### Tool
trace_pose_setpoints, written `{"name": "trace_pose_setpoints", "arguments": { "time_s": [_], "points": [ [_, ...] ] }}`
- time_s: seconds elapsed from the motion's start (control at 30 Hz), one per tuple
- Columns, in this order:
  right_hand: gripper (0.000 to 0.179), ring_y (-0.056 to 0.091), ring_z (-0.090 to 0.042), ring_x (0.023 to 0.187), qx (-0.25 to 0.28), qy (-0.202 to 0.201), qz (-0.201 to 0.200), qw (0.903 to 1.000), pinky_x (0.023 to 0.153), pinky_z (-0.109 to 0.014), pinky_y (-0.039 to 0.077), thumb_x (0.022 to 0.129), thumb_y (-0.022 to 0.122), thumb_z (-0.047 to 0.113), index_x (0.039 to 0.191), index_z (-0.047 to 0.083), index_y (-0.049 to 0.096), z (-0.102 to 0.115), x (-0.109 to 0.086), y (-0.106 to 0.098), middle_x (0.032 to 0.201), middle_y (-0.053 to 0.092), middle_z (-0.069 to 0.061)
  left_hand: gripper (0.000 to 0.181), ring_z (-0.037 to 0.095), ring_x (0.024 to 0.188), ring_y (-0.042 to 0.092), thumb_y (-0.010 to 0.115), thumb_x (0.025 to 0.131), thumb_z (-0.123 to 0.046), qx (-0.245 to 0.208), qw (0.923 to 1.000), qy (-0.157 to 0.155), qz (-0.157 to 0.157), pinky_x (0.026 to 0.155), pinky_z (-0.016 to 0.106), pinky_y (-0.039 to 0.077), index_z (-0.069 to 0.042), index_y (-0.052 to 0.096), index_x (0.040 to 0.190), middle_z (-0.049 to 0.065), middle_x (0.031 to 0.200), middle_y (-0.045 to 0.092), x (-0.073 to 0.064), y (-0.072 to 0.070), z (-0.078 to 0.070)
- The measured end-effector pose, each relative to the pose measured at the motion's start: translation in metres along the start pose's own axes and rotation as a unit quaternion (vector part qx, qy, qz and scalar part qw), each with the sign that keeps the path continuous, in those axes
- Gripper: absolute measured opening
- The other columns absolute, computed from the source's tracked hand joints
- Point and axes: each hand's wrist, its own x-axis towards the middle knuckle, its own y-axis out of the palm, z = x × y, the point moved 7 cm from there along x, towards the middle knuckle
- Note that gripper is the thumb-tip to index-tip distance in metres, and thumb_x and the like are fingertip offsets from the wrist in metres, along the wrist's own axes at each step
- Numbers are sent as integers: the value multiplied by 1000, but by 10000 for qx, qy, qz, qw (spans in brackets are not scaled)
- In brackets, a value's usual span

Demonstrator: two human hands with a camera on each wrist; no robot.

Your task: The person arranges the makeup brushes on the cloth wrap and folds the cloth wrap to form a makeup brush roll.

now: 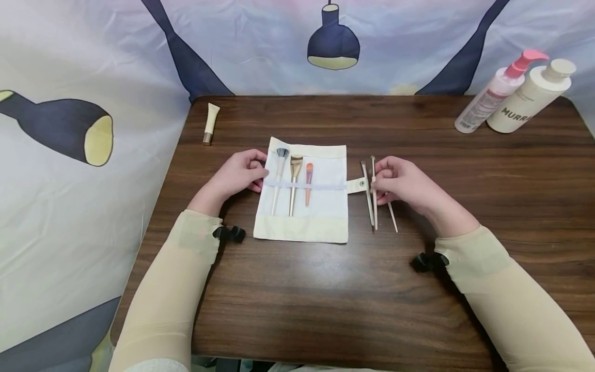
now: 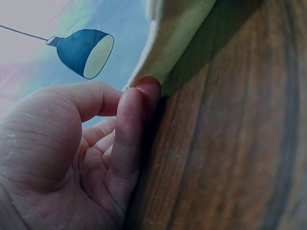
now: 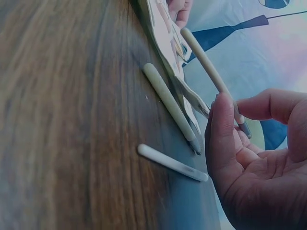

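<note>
An unrolled cream and white cloth brush roll (image 1: 321, 227) lies on the table, with a fan-topped white brush (image 1: 279, 173), a gold flat brush (image 1: 294, 181) and a small pink-orange brush (image 1: 309, 181) under its elastic band. My left hand (image 1: 239, 173) pinches the roll's left edge between thumb and finger; the left wrist view shows that cloth edge (image 2: 177, 43) lifted. Right of the snap strap (image 1: 356, 185), my right hand (image 1: 402, 181) holds a slim pale makeup brush (image 3: 206, 62) between thumb and fingertips. Two more thin brushes lie beside it, one dark-tipped (image 1: 367, 194), the other (image 1: 392, 217) partly under the hand.
A cream tube (image 1: 211, 124) lies at the back left of the brown wooden table (image 1: 288, 299). At the back right stand a pink-topped pump bottle (image 1: 488, 101) and a large white bottle (image 1: 530, 101). A printed lamp-pattern cloth (image 1: 274, 46) hangs behind the table.
</note>
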Motion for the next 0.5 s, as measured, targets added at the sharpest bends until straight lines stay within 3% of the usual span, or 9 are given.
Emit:
{"name": "trace_pose_setpoints", "arguments": {
  "time_s": [0.37, 0.5],
  "points": [
    [31, 64, -17, 69, 273, -51, 122, 9995, 65, -32, 63, 97, 57, -2, 123, -8, 41, 12, 18, 8, 84, 66, -7, 29, 16, 61, 64, 61, 100, -7, -13, 10000, -19, 12, 61, 30, 62, -1, 56, 129, 8, 75, 63, 0, 0, -2],
    [29, 64, -18, 68, 313, 13, 1, 9995, 64, -31, 62, 98, 56, -2, 123, -8, 43, 17, 24, 9, 80, 63, -6, 29, 16, 61, 63, 61, 100, -7, -2, 10000, -23, 18, 61, 30, 62, -1, 56, 128, 8, 75, 63, 0, 0, -2]
  ]
}}
